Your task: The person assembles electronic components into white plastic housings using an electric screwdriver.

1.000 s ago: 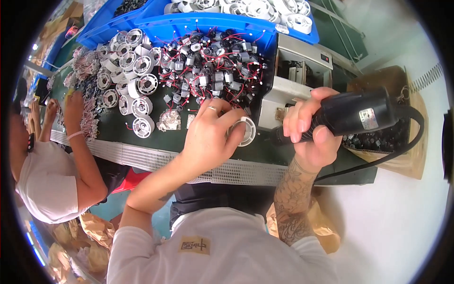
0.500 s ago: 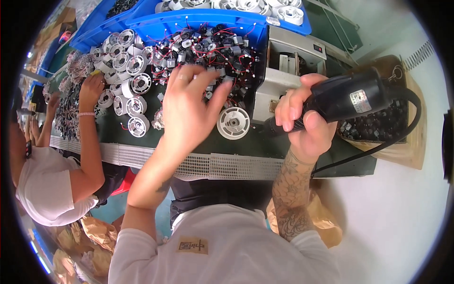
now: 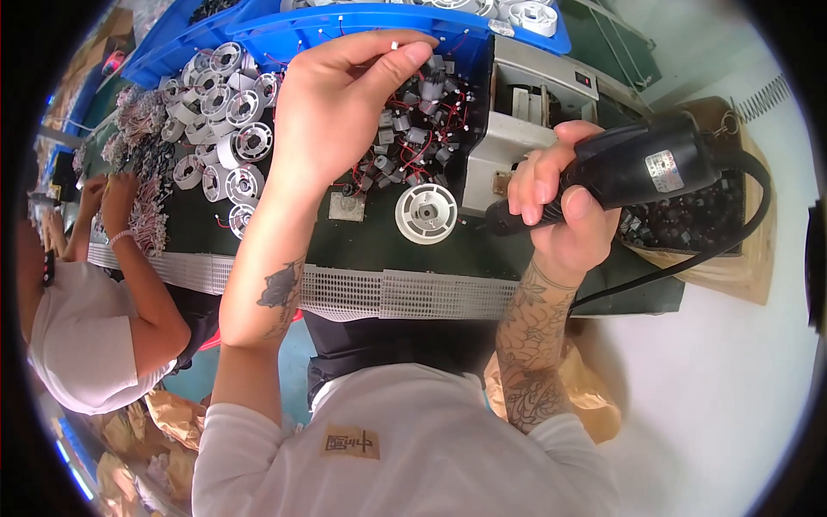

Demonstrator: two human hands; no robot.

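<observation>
Left hand (image 3: pixel 332 108) and right hand (image 3: pixel 564 189) are well apart: the left reaches over the motors (image 3: pixel 416 135) with thumb and forefinger closed together, a white plug (image 3: pixel 394 46) showing between them, though whether they grip its wire I cannot tell; the right is wrapped firmly around the black driver (image 3: pixel 642 159). On the table (image 3: pixel 362 250), one white housing (image 3: pixel 425 214) lies flat, just beside the machine (image 3: pixel 508 142) and near the driver's nose. Bare green surface runs from the housing to the mesh strip (image 3: pixel 413 297) along the near edge. Beyond the left hand, the blue bin (image 3: pixel 345 15) walls off the far side; the machine and the carton (image 3: pixel 706 267) crowd the driver. A silver label (image 3: pixel 663 171) on the driver is too small to read; a brown patch (image 3: pixel 351 442) with dark characters sits on the shirt. The left hand and forearm hide some motors, the driver covers part of the carton, and the bin is cut off above.
</observation>
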